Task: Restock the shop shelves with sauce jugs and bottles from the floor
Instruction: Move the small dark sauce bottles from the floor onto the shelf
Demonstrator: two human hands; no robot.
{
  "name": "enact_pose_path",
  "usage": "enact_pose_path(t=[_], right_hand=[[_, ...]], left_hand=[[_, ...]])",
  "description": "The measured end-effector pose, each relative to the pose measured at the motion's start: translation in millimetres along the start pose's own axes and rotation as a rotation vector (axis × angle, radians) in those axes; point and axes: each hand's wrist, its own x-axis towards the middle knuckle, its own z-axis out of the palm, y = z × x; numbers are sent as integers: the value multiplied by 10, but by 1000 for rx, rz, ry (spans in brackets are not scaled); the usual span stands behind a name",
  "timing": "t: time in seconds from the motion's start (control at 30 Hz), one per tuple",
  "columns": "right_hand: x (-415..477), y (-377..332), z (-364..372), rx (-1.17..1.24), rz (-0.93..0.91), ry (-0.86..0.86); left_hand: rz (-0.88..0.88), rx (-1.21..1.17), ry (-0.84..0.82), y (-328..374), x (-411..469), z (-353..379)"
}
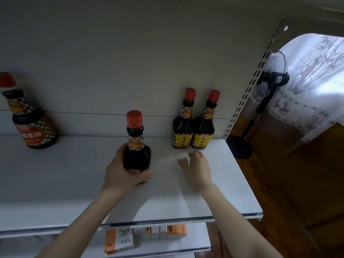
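Nearest the camera, under the shelf's front lip, a lower shelf [167, 246] carries tissue packs [119, 239] in orange and white, one reading "Facial" — the rest are half hidden by the shelf edge and hard to make out.

On the white shelf [223, 183] above, the left hand [121, 174] is wrapped around the lower body of a dark sauce bottle [136, 146] with a red cap, thumb on the left side and fingers curled across the base, so the label is mostly covered. The bottle stands upright near the middle of the shelf; whether its base rests fully on the surface cannot be told.

The right hand [197, 168] is empty, fingers spread loosely and blurred, low over the shelf just in front of two bottles [192, 127] with yellow labels. It touches neither of them.

Those two stand side by side, touching, against the back panel at the right end. Far left — cut off by the frame edge — a larger sauce bottle [31, 120] stands near the back.

Beyond the slotted upright [247, 94], a black standing fan [270, 79] is seen before a patterned curtain [312, 75].
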Motion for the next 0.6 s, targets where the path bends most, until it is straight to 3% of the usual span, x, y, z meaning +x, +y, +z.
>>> enact_pose_path(t=[0.1, 0.23, 0.6], right_hand=[[-227, 205, -116, -287, -106, -109], [-362, 329, -228, -338, -116, -234], [-387, 484, -142, -344, -204, -150]], left_hand=[[63, -3, 0, 27, 139, 130], [117, 7, 12, 74, 383, 341], [159, 13, 0, 141, 920, 748]])
